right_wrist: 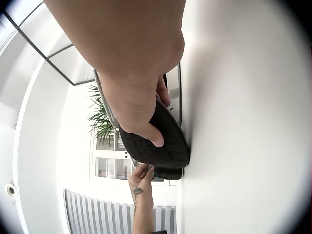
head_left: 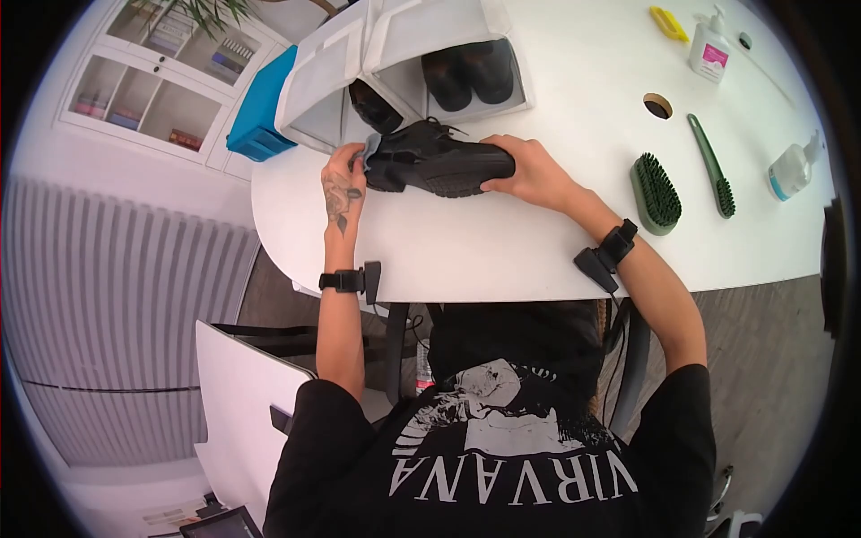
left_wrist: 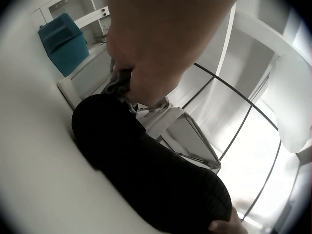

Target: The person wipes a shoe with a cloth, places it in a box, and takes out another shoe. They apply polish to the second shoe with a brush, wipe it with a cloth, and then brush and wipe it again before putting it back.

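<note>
A black lace-up shoe [head_left: 439, 166] lies tipped on its side at the table's edge nearest the storage boxes, its treaded sole turned toward the person. My right hand [head_left: 534, 175] grips it by the toe; in the right wrist view the thumb presses on the sole [right_wrist: 156, 148]. At the heel end, my left hand [head_left: 339, 184] pinches a bunched grey cloth [head_left: 370, 146] against the shoe. The left wrist view shows the cloth [left_wrist: 117, 87] between the fingers beside the dark heel, with the left fingertips partly hidden.
Two white fabric boxes [head_left: 377, 67] with black shoes [head_left: 466, 73] inside stand just behind. A teal bin [head_left: 262, 108] is at left. On the right lie a green brush [head_left: 656, 193], a long-handled brush [head_left: 711, 166], pump bottles [head_left: 710, 49] and a yellow item [head_left: 668, 24] near a cable hole.
</note>
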The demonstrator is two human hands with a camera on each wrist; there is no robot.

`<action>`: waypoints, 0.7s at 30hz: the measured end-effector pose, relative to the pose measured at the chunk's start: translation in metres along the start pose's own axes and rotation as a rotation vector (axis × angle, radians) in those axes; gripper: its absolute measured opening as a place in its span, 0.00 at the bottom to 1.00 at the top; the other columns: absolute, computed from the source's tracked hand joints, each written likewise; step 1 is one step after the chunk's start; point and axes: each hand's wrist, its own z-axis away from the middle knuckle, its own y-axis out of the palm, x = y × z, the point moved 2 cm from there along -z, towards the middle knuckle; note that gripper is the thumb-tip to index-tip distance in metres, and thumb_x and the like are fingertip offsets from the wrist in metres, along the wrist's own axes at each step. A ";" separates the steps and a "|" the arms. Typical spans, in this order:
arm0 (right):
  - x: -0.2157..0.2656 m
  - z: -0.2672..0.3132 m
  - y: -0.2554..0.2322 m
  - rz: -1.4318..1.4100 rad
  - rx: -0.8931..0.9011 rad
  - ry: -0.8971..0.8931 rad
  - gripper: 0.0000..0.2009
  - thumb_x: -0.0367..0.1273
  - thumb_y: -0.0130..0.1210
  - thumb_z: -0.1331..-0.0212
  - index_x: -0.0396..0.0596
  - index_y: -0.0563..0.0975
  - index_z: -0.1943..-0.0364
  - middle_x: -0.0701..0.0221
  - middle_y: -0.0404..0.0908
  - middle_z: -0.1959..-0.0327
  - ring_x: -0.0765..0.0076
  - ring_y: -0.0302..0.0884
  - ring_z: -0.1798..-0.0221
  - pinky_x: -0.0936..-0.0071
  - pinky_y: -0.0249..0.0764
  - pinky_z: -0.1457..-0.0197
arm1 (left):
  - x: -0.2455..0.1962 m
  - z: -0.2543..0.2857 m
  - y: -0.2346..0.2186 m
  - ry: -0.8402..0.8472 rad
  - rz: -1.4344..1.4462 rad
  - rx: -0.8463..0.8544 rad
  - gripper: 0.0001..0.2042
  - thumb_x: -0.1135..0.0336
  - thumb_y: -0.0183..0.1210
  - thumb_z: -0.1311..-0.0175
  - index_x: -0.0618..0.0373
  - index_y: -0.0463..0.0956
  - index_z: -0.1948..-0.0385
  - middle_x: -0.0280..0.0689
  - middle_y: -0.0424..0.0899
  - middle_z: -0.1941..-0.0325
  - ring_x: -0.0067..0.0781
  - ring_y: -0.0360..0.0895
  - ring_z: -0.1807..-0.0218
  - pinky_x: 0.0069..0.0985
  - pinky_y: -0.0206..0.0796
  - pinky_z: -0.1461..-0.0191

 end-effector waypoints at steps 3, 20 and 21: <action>-0.009 -0.002 0.002 -0.087 0.014 0.053 0.28 0.29 0.76 0.45 0.39 0.78 0.40 0.51 0.89 0.51 0.45 0.87 0.49 0.60 0.81 0.41 | -0.027 0.006 0.020 0.040 0.101 -0.152 0.12 0.78 0.61 0.32 0.61 0.86 0.50 0.48 0.90 0.48 0.53 0.88 0.46 0.37 0.78 0.42; -0.017 -0.006 0.001 -0.036 0.067 0.110 0.29 0.35 0.76 0.43 0.36 0.78 0.40 0.49 0.89 0.54 0.47 0.87 0.53 0.62 0.80 0.44 | -0.103 0.042 0.040 0.062 0.290 -0.254 0.14 0.81 0.63 0.33 0.59 0.87 0.49 0.42 0.89 0.44 0.47 0.86 0.43 0.36 0.77 0.38; -0.018 -0.007 -0.001 -0.029 0.093 0.157 0.29 0.35 0.76 0.43 0.36 0.78 0.40 0.49 0.89 0.54 0.47 0.87 0.53 0.62 0.80 0.44 | -0.120 0.049 0.047 0.127 0.254 -0.287 0.13 0.82 0.64 0.34 0.59 0.87 0.50 0.40 0.89 0.44 0.44 0.86 0.43 0.34 0.78 0.39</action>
